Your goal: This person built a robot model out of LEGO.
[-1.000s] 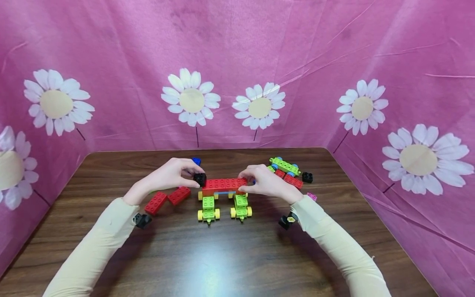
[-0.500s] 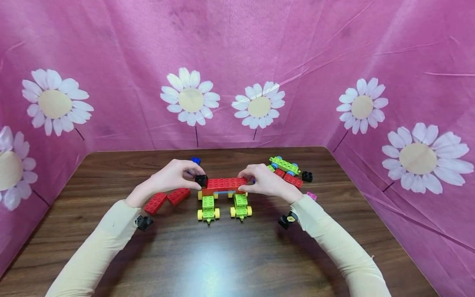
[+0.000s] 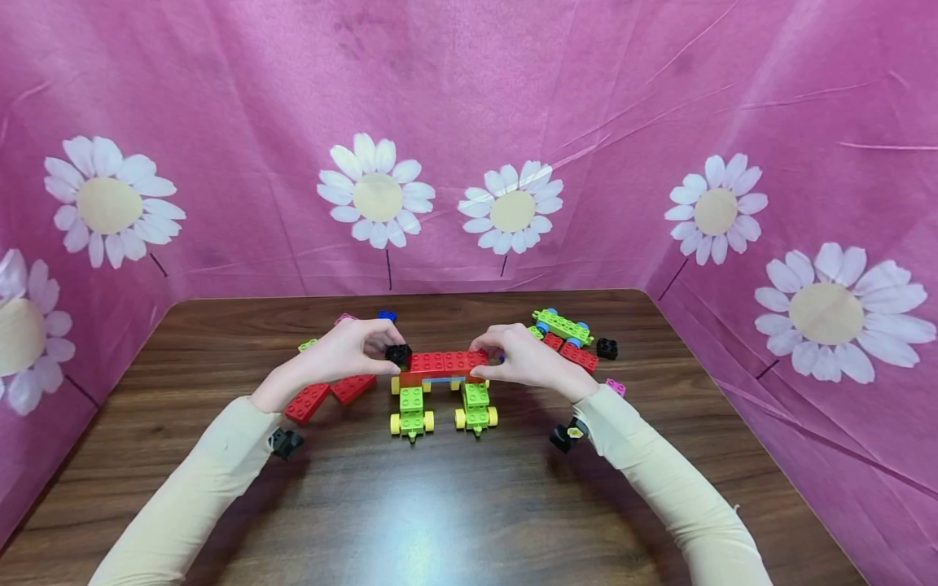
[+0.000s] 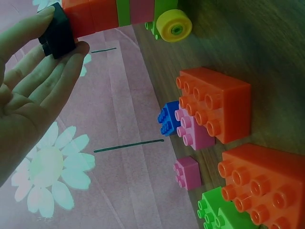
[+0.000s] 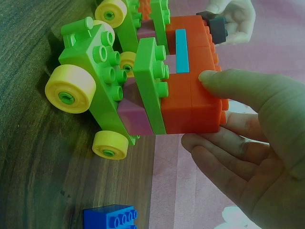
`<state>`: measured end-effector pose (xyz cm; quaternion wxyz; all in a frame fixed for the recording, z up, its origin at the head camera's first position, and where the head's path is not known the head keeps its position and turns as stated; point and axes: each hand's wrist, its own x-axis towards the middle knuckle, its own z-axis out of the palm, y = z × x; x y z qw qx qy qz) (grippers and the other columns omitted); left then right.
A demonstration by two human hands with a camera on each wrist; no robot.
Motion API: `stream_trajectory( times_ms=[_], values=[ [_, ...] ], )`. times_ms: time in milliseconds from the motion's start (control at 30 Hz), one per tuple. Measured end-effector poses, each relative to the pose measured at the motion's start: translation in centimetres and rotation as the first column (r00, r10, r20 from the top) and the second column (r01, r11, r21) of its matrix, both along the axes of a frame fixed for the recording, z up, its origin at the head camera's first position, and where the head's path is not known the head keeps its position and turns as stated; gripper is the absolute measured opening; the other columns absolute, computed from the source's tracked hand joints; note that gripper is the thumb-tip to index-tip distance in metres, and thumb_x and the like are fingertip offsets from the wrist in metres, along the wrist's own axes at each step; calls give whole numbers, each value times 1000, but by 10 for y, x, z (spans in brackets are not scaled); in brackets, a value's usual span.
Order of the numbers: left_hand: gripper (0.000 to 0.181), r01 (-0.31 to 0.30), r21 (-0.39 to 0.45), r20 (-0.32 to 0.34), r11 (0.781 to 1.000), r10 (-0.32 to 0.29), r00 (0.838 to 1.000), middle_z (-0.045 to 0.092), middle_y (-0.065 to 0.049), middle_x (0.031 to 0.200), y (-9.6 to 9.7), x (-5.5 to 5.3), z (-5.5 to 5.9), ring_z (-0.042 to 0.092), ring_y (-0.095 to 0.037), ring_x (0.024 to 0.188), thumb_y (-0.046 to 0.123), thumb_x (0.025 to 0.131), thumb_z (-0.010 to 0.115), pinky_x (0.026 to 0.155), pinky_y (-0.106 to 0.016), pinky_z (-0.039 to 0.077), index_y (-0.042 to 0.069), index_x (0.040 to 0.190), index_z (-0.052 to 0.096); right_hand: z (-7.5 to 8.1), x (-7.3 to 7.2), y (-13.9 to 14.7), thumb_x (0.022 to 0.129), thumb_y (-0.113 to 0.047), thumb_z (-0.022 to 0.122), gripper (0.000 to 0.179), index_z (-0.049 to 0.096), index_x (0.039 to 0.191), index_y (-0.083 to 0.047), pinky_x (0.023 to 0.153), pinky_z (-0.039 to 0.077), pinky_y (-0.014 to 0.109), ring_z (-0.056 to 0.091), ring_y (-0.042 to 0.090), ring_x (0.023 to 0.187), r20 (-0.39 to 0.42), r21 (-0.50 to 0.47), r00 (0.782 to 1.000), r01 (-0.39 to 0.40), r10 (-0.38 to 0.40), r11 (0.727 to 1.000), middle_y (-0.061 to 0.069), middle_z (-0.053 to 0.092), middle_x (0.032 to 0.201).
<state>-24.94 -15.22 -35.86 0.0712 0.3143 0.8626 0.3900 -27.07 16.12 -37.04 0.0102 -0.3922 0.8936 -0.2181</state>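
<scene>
A toy brick build stands mid-table: two green wheeled bases (image 3: 411, 415) with yellow wheels carry a bridge of red bricks (image 3: 444, 363). My left hand (image 3: 333, 356) pinches a black brick (image 3: 398, 356) between thumb and fingers at the bridge's left end. In the left wrist view that black brick (image 4: 58, 32) is right at the red studs. My right hand (image 3: 522, 356) grips the bridge's right end, its thumb on the near side of the red brick (image 5: 190, 107) and fingers at the far side. Below the red, the right wrist view shows green and pink bricks (image 5: 135, 107).
Left of the build lie two red bricks (image 3: 353, 387), with a blue brick (image 3: 387, 315) and pink ones behind. At the back right are a green wheeled base (image 3: 563, 326), red bricks (image 3: 579, 357), a black brick (image 3: 607, 348) and a pink brick (image 3: 615, 387).
My left hand has shifted slightly right with the black brick, which now overlaps the left end of the red bridge. The right hand has stayed in place.
</scene>
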Motion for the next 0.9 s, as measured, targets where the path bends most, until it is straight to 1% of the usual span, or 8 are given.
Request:
stream_trajectory(
  times_ms=[200,333,467,700,900],
  values=[
    [32,-11,-10,2,1000,11,1000,75,-10,105,0,0,-1,72,-18,90,14,82,81,85,-43,60,7,109,67,-1,-1,1,85,-29,78,26,74,104,-13,66,47,20,59,15,75,3,1,1000,-1,1,1000,-2,68,89],
    [29,-6,-12,-10,1000,6,1000,75,-11,105,1,0,-2,73,-17,88,12,81,81,82,-37,61,6,107,68,-2,-1,1,85,-29,78,26,74,105,-12,65,47,20,58,14,74,1,4,1000,-1,1,1000,-2,68,89],
    [28,-8,-23,-32,1000,7,999,75,-10,104,1,0,-2,74,-17,86,12,81,81,79,-32,61,6,106,70,-2,-1,1,85,-29,79,27,74,105,-12,65,47,20,58,15,74,2,5,1000,1,-1,1000,-2,68,88],
    [30,-16,-64,-49,998,13,999,75,-12,103,3,1,2,74,-16,85,15,81,82,78,-31,61,4,107,73,-3,-2,2,85,-30,78,27,74,105,-12,65,46,20,60,21,76,0,5,1000,0,0,1000,-2,67,87],
    [32,-9,-80,-51,997,5,999,75,-14,103,4,0,3,74,-15,82,15,82,81,75,-29,61,1,109,73,-4,-2,1,85,-30,79,27,74,105,-12,66,47,20,59,16,74,-8,3,1000,0,0,1000,-2,68,89]
  ],
)
